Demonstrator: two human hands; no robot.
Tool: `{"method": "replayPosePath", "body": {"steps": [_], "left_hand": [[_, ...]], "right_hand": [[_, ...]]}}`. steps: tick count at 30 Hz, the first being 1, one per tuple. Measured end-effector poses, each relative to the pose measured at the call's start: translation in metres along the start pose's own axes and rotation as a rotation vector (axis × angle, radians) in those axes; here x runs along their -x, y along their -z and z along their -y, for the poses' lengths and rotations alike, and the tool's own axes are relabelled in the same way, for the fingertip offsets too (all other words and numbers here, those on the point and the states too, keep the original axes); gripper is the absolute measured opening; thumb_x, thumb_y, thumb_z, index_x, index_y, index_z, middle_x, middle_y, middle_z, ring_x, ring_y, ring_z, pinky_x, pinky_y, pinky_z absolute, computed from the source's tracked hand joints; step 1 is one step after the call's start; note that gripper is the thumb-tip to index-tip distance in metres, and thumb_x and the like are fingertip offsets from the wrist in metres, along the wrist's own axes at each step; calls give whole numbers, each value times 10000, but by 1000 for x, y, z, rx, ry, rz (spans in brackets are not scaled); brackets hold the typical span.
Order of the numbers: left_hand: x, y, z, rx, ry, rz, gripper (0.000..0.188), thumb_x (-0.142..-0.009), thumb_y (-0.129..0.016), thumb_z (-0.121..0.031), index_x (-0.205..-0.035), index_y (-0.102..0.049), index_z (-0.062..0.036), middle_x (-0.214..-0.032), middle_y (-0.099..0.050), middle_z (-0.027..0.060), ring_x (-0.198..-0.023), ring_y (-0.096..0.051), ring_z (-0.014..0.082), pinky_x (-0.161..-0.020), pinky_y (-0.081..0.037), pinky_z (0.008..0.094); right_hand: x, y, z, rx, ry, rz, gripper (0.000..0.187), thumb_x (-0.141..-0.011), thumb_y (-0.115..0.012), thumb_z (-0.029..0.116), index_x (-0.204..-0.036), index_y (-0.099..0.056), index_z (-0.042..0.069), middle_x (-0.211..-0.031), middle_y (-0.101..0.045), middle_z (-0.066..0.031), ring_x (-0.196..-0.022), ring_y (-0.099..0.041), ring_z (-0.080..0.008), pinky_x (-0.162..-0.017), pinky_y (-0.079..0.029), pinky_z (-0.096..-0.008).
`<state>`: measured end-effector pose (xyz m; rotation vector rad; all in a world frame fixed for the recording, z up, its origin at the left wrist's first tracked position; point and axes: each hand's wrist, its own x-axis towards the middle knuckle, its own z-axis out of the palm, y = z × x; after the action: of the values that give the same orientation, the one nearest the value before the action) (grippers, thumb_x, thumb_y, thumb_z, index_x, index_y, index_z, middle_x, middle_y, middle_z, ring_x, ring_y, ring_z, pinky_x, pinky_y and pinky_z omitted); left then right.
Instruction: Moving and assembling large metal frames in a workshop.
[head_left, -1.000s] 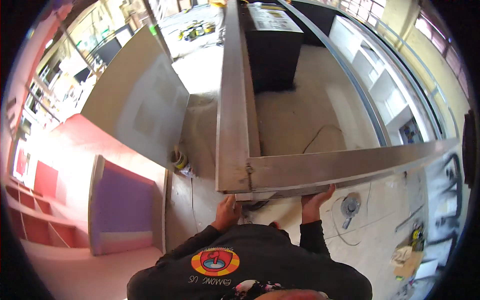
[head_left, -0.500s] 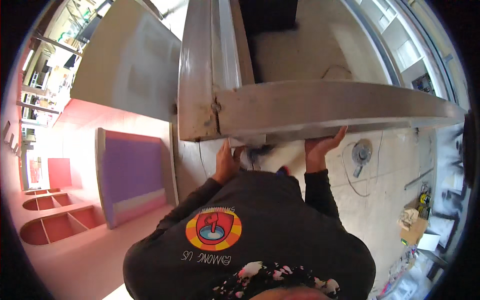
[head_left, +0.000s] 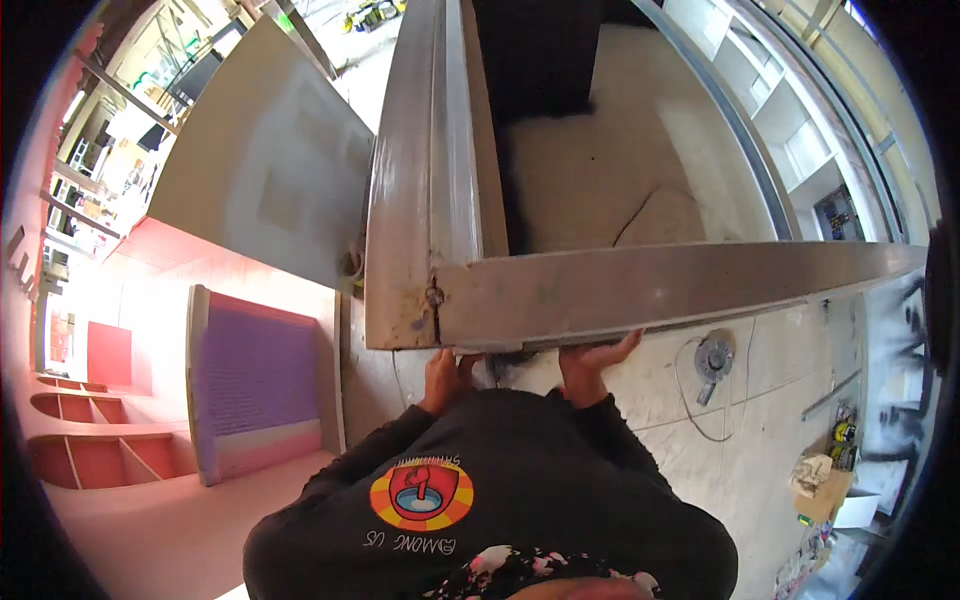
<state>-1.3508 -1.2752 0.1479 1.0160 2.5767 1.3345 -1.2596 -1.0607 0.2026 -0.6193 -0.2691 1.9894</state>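
Observation:
A large grey-brown rectangular frame (head_left: pixel 640 295) spans the upper half of the view, close in front of my chest. At its near left corner, a dark gap and chipped spots mark the joint. My left hand (head_left: pixel 442 380) grips the near bar's lower edge beside that corner, its fingers partly hidden beneath. Further right, my right hand (head_left: pixel 592 368) holds the same edge, thumb stretched out to the right and the other fingers mostly hidden by the bar. Through the frame's opening, the floor and a black panel (head_left: pixel 545 60) show.
A grey-patched board (head_left: pixel 270 160) stands at the left, beyond a purple panel (head_left: pixel 262 380). Pink curved shelving (head_left: pixel 110 460) lies at far left. On the floor at right are a round grey power tool (head_left: pixel 713 358) with its cord and a cardboard box (head_left: pixel 825 490). White shelves (head_left: pixel 800 140) line the far right.
The near bar and its left corner now sit lower in view, closer to my chest. Both hands have come down with it, and my right hand has shifted left.

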Motion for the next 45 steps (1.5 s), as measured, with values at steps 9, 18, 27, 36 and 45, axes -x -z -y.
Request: {"method": "replayPosePath", "body": {"steps": [9, 18, 27, 36, 45], "left_hand": [[-4, 10, -9, -96, 80, 65, 106, -814, -672, -185, -883, -667, -105, -775, -658, 154, -703, -633, 373, -604, -485, 460], [-3, 4, -4, -104, 39, 18, 125, -801, -681, -150, -906, -638, -97, -828, -671, 126, -756, -638, 372, -631, -492, 449], [-15, 7, -10, -37, -134, -18, 286, -801, -709, -160, -1026, -587, -32, -847, -638, 184, -740, -618, 396, -604, -478, 464], [-13, 7, -1, -65, -141, 64, 775, -834, -670, -172, -1414, -207, 50, -1111, -605, 252, -976, -613, 412, -798, -498, 440], [27, 70, 58, -79, 139, -37, 314, -866, -614, -105, -1167, -607, -17, -1000, -681, 167, -926, -679, 258, -786, -534, 342]], "right_hand": [[2, -12, -1, -119, -116, 49, 648, -866, -351, 631, -1262, -476, 133, -1234, -495, -45, -1179, -437, -265, -1002, -345, -423], [-5, 0, -4, -71, -102, 63, 736, -853, -349, 658, -1347, -411, 115, -1310, -460, -88, -1232, -410, -315, -1037, -332, -455], [-1, -14, 0, -38, -91, 14, 773, -832, -405, 685, -1371, -381, 131, -1345, -421, -79, -1248, -382, -306, -1048, -293, -487], [-20, 27, -5, -81, -155, 153, 672, -859, -501, 603, -1363, -403, 170, -1321, -463, -42, -1209, -431, -280, -1027, -318, -461], [0, 144, -58, 506, 28, 190, 381, -986, -450, 360, -1282, -474, 122, -1119, -599, -34, -999, -564, -244, -878, -434, -396]]}}
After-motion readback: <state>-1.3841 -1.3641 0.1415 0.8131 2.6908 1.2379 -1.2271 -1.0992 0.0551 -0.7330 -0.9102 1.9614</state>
